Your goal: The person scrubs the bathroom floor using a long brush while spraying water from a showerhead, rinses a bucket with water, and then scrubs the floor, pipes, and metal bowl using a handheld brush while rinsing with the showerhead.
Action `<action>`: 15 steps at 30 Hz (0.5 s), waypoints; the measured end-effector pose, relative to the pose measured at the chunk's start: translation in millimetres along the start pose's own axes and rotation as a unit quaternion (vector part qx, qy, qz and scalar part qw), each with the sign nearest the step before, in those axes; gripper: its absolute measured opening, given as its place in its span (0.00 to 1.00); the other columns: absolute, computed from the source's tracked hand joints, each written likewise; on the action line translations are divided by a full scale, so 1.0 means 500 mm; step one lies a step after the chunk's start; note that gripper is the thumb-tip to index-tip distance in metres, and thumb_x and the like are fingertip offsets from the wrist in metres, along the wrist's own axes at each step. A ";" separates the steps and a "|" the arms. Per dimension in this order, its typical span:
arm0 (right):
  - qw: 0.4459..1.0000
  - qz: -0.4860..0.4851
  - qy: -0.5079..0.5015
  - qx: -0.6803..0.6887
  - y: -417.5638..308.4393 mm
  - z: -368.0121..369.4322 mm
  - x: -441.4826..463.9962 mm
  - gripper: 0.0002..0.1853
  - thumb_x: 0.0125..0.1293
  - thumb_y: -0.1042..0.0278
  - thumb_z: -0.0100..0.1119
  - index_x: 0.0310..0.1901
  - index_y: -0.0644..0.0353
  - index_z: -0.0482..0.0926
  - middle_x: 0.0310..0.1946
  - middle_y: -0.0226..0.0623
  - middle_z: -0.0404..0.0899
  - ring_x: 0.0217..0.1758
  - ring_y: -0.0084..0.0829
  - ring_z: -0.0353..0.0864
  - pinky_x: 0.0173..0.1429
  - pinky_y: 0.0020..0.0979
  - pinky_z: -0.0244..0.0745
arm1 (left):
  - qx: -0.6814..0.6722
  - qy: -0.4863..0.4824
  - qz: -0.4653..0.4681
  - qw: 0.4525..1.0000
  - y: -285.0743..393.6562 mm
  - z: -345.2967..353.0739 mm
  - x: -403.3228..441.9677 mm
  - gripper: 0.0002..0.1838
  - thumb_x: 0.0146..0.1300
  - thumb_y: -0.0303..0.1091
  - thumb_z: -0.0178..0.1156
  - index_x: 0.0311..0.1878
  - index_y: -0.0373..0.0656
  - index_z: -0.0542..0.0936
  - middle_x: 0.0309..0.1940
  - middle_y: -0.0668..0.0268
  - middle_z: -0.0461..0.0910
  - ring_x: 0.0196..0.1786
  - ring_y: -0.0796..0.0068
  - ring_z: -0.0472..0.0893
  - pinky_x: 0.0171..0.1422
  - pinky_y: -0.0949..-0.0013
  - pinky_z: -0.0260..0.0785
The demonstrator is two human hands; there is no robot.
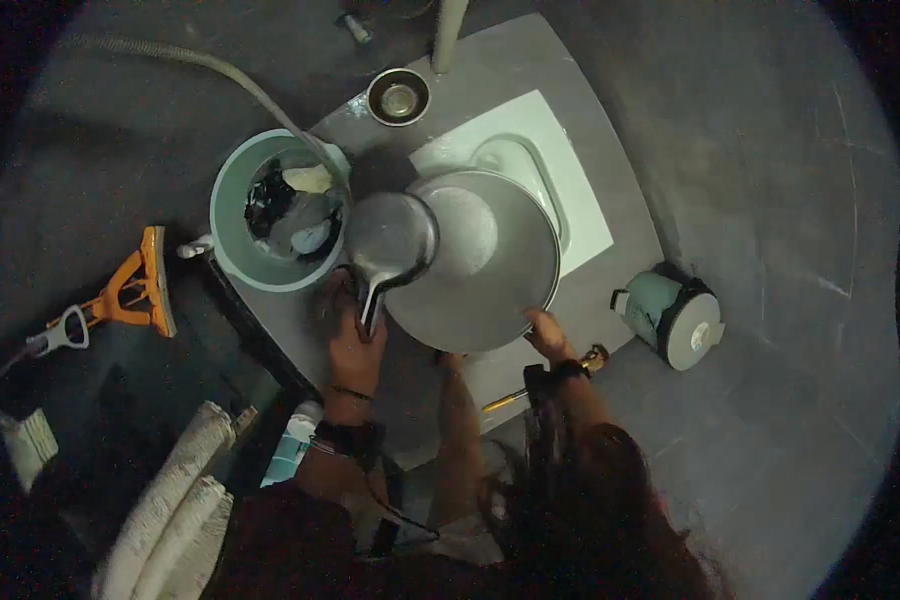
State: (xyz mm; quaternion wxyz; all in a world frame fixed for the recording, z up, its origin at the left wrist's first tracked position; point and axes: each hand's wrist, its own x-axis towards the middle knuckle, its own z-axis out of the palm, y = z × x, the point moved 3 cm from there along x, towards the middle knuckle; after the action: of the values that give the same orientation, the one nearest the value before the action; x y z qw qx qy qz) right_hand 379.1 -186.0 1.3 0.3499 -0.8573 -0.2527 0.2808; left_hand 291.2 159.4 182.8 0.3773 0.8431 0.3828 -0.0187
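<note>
My left hand [358, 342] is closed round the handle of a round metal dipper [395, 232], which is held between a green bucket [223, 225] and a large metal basin [510, 290]. The dipper overlaps the basin's left side. At the basin's lower right edge, my right hand [550, 335] grips the rim. The basin is tilted partly over a white squat toilet [580, 215], hiding some of it. Inside the bucket lie dark and pale items, with a hose [240, 78] leading in.
A small metal bowl [399, 98] is at the top. A green lidded container [670, 318] lies at right. An orange mop head [135, 290] and rolled pale items [175, 490] are at left. A bare limb [458, 425] shows between my arms, beside a yellow-handled tool [506, 400].
</note>
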 end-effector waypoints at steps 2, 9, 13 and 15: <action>0.987 0.090 -0.117 0.058 0.081 0.042 -0.005 0.22 0.49 0.68 0.57 0.49 0.57 0.67 0.43 0.35 0.71 0.45 0.36 0.70 0.45 0.39 0.70 | 0.019 0.035 0.035 0.999 0.006 0.006 -0.024 0.20 0.49 0.36 0.61 0.46 0.42 0.69 0.22 0.56 0.75 0.26 0.58 0.78 0.30 0.61 0.68; 0.759 0.396 0.109 0.505 -0.134 -0.123 0.034 0.29 0.41 0.68 0.67 0.47 0.60 0.64 0.36 0.37 0.69 0.38 0.34 0.71 0.35 0.33 0.72 | 0.042 -0.006 -0.040 0.998 0.056 -0.010 -0.113 0.17 0.50 0.40 0.60 0.39 0.41 0.70 0.19 0.58 0.74 0.22 0.60 0.76 0.25 0.62 0.66; 0.839 0.397 0.076 0.365 -0.283 -0.257 0.030 0.35 0.49 0.60 0.61 0.54 0.62 0.54 0.40 0.39 0.67 0.40 0.32 0.71 0.42 0.35 0.73 | -0.016 0.006 -0.016 1.000 0.115 -0.062 -0.118 0.19 0.51 0.41 0.60 0.41 0.39 0.70 0.17 0.59 0.72 0.20 0.65 0.74 0.24 0.66 0.64; 0.853 0.393 0.060 0.339 -0.328 -0.303 0.011 0.36 0.48 0.58 0.63 0.54 0.64 0.55 0.41 0.40 0.66 0.40 0.31 0.71 0.41 0.33 0.75 | -0.049 -0.016 -0.036 0.998 0.119 -0.076 -0.114 0.19 0.51 0.41 0.60 0.41 0.38 0.70 0.17 0.59 0.71 0.19 0.66 0.73 0.24 0.66 0.64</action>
State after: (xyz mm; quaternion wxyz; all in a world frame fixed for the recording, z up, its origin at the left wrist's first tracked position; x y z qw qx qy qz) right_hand 444.1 -149.0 212.0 0.4935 -0.7284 0.2376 0.4116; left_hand 280.2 123.0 265.3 0.4230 0.8088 0.4077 -0.0270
